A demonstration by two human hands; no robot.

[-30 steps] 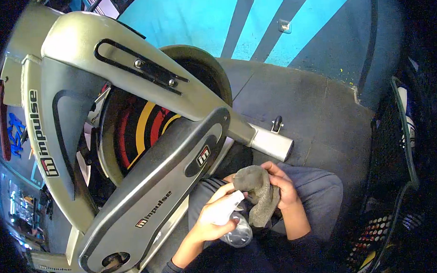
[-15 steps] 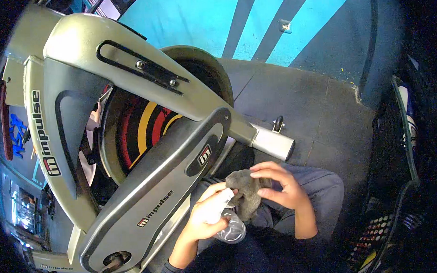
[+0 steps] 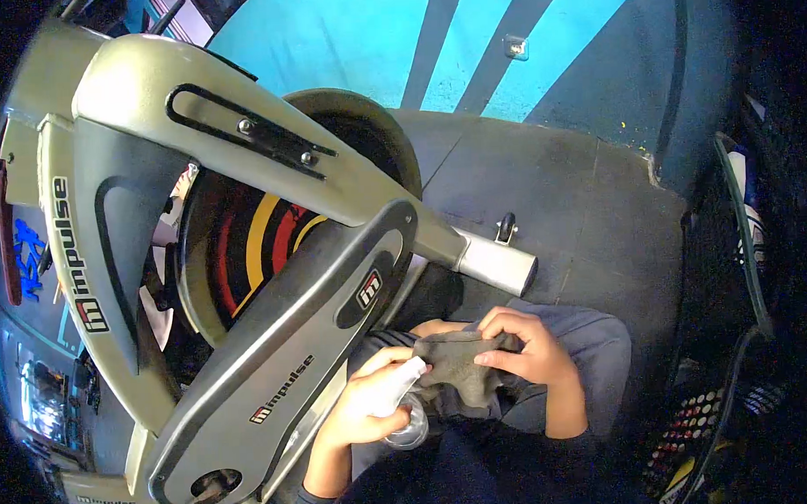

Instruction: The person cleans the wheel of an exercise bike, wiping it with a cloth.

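Note:
A clear spray bottle (image 3: 410, 427) with a white spray head is held in my left hand (image 3: 356, 409), whose fingers wrap round its neck. The fingertips of that hand also touch the left edge of a grey-brown cloth (image 3: 465, 370). My right hand (image 3: 533, 354) pinches the cloth's upper right edge between thumb and fingers. The cloth hangs partly spread over my lap, its lower edge in loose folds. Just to the left is an exercise bike (image 3: 283, 372) with a grey and black drive cover.
The bike's silver foot (image 3: 502, 262) with a small black wheel (image 3: 506, 227) lies beyond my knees. A blue wall (image 3: 352, 40) stands behind the dark floor (image 3: 543, 185). At the right is a dark mesh basket (image 3: 694, 433) with objects in it.
The cloth has gone from bunched to more spread out. My right hand opened a little from it and now grips its upper edge. My left hand and the bottle moved slightly left.

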